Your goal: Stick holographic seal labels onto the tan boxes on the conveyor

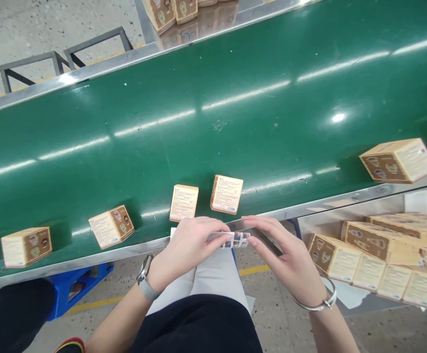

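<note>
My left hand point(198, 240), with a watch on its wrist, is closed on a thin, flat white printed piece point(237, 239) with small dark and red pictures. It is seen nearly edge-on, above my lap at the belt's near edge. My right hand point(287, 255), with a bracelet, is open at the piece's right end, fingers and thumb apart; whether the thumb touches it I cannot tell. Just beyond my hands, a small cream box point(184, 202) and a second cream box point(226, 194) lie on the green conveyor belt point(198, 142), text sides up.
Brown-and-cream boxes stand along the near belt edge, one at left point(112, 226) and one at right point(398, 160). A side table at right holds rows of boxes point(373, 269). More boxes point(169, 12) stand beyond the far rail. A blue stool point(77, 284) is at lower left.
</note>
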A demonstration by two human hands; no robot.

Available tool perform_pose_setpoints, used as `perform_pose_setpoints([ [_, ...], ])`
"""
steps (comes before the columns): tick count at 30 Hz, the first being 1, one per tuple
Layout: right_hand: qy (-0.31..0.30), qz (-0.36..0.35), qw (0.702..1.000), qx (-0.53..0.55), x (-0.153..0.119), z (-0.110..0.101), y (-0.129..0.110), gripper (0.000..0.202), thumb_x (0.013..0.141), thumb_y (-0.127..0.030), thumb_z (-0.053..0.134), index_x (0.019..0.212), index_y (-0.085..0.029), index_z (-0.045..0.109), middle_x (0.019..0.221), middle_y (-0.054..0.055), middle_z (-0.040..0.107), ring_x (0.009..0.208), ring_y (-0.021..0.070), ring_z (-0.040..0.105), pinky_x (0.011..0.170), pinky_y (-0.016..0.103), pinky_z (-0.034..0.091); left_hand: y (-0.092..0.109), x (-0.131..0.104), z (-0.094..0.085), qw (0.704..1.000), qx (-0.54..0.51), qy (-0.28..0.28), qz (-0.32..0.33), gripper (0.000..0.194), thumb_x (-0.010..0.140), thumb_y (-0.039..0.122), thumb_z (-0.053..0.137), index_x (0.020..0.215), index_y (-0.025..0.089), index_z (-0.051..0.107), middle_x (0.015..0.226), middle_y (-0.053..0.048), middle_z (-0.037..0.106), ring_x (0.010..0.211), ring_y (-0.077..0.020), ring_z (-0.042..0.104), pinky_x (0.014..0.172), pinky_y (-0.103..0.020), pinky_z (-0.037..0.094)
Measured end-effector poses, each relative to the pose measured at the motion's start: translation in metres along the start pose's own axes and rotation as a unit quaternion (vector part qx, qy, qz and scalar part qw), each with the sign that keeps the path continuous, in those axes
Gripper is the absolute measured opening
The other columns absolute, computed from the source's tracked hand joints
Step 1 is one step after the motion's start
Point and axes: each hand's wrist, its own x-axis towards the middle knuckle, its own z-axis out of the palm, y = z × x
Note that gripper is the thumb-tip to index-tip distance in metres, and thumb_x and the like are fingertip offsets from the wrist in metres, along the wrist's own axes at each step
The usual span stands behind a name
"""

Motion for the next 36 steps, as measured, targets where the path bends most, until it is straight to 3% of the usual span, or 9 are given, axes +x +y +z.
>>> perform_pose_setpoints([
  [6,0.0,-0.15,0.978,-0.147,0.008,-0.008,0.009,0.016,0.092,-0.024,0.059,0.1,-0.03,0.071,0.113,0.006,0.072,0.108,0.0265,0.063,0.091,0.048,0.055,0.009,0.009,0.003,0.998,0.054,0.0,0.021,0.024,0.099,0.031,0.049,0.09,0.021,0.069,0.084,0.001,0.074,0.077,-0.0138,0.067,0.067,-0.024,0.045],
  [11,-0.005,-0.167,0.963,-0.211,0.01,-0.011,0.017,0.017,0.093,-0.022,0.056,0.099,-0.03,0.07,0.118,0.006,0.07,0.116,0.0289,0.061,0.095,0.052,0.05,0.015,0.019,0.011,0.996,0.092,-0.004,0.017,0.023,0.099,0.029,0.049,0.09,0.02,0.068,0.086,0.001,0.074,0.076,-0.0148,0.067,0.065,-0.025,0.044],
  [15,-0.009,-0.159,0.97,-0.182,0.012,-0.015,0.017,0.014,0.092,-0.021,0.056,0.093,-0.027,0.068,0.113,0.007,0.072,0.114,0.0282,0.063,0.093,0.05,0.051,0.02,0.029,0.015,0.996,0.085,-0.018,-0.016,0.022,0.098,0.026,0.049,0.087,0.02,0.067,0.084,0.002,0.073,0.077,-0.0153,0.067,0.064,-0.025,0.043],
  [18,0.003,-0.108,0.99,-0.088,0.013,-0.019,0.021,0.01,0.09,-0.023,0.058,0.089,-0.027,0.066,0.11,0.007,0.072,0.112,0.0272,0.063,0.093,0.048,0.052,0.019,0.038,0.015,0.995,0.083,-0.01,-0.052,0.019,0.097,0.025,0.05,0.088,0.021,0.066,0.086,0.002,0.073,0.079,-0.0157,0.066,0.067,-0.027,0.046],
  [21,0.076,0.041,0.993,0.077,0.019,-0.016,0.037,0.008,0.089,-0.031,0.061,0.084,-0.026,0.066,0.115,0.007,0.07,0.109,0.0249,0.063,0.095,0.046,0.05,0.011,0.046,0.013,0.993,0.114,-0.014,-0.011,0.019,0.096,0.027,0.052,0.087,0.02,0.066,0.102,-0.003,0.073,0.1,-0.0217,0.065,0.084,-0.035,0.051],
  [25,0.266,0.199,0.895,0.298,0.042,0.006,0.071,0.024,0.079,-0.045,0.071,0.08,-0.021,0.067,0.119,0.009,0.068,0.107,0.0234,0.063,0.097,0.045,0.048,-0.005,0.054,0.018,0.978,0.165,-0.087,0.096,0.019,0.095,0.022,0.054,0.079,0.017,0.065,0.152,-0.006,0.044,0.146,-0.0308,0.031,0.117,-0.055,0.029],
  [27,0.315,0.22,0.854,0.35,0.054,0.018,0.084,0.03,0.072,-0.047,0.075,0.08,-0.02,0.068,0.117,0.01,0.069,0.107,0.0241,0.063,0.098,0.045,0.047,-0.012,0.056,0.024,0.968,0.184,-0.123,0.116,0.02,0.095,0.02,0.052,0.078,0.016,0.063,0.158,-0.006,0.033,0.15,-0.0292,0.022,0.121,-0.057,0.023],
  [29,0.335,0.219,0.843,0.359,0.063,0.025,0.09,0.03,0.069,-0.047,0.077,0.077,-0.019,0.068,0.113,0.01,0.07,0.106,0.024,0.063,0.098,0.044,0.047,-0.015,0.059,0.03,0.964,0.193,-0.137,0.121,0.019,0.095,0.018,0.053,0.079,0.016,0.063,0.159,-0.006,0.03,0.15,-0.0269,0.021,0.121,-0.054,0.024],
  [36,0.356,0.191,0.877,0.26,0.068,0.014,0.093,0.029,0.069,-0.046,0.076,0.073,-0.018,0.067,0.109,0.011,0.07,0.104,0.0262,0.064,0.09,0.043,0.051,-0.005,0.076,0.034,0.962,0.197,-0.153,0.111,0.016,0.092,0.017,0.057,0.079,0.016,0.066,0.158,-0.005,0.032,0.15,-0.0249,0.022,0.122,-0.049,0.028],
])
